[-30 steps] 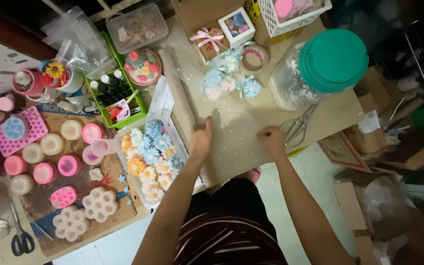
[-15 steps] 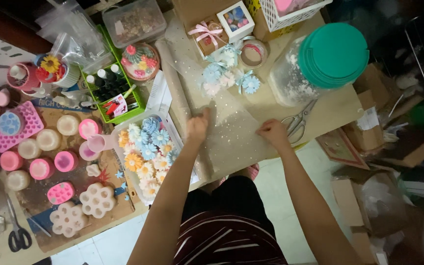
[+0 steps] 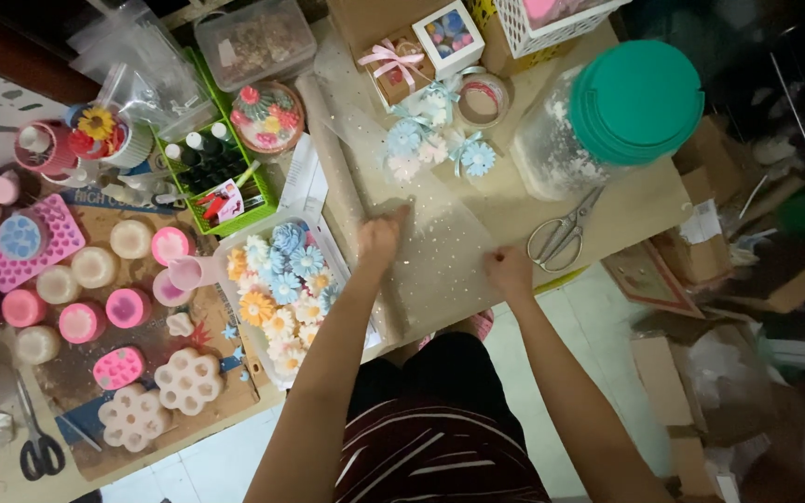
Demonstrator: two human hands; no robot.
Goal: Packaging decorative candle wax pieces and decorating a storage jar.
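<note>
A sheer wrapping sheet (image 3: 440,233) with small pale dots lies unrolled across the table, its roll (image 3: 333,154) running along the left side. My left hand (image 3: 381,237) presses down on the sheet next to the roll. My right hand (image 3: 511,272) pinches the sheet's right edge near the table's front. Silver scissors (image 3: 563,231) lie just right of my right hand. Small blue and white flower pieces (image 3: 430,144) with ribbon rest on the far part of the sheet.
A tray (image 3: 323,240) of flower-shaped pieces sits left of my left hand. A big jar with a green lid (image 3: 626,107) stands at right. Pink moulds (image 3: 20,242), round cups (image 3: 104,270), a green bottle crate (image 3: 211,172), gift boxes (image 3: 421,51) and black scissors (image 3: 37,447) crowd the table. Cardboard boxes (image 3: 691,373) lie on the floor.
My right hand has slid toward the table's front edge along the sheet's right side, away from the scissors. My left hand stays pressed by the roll, shifting only slightly.
</note>
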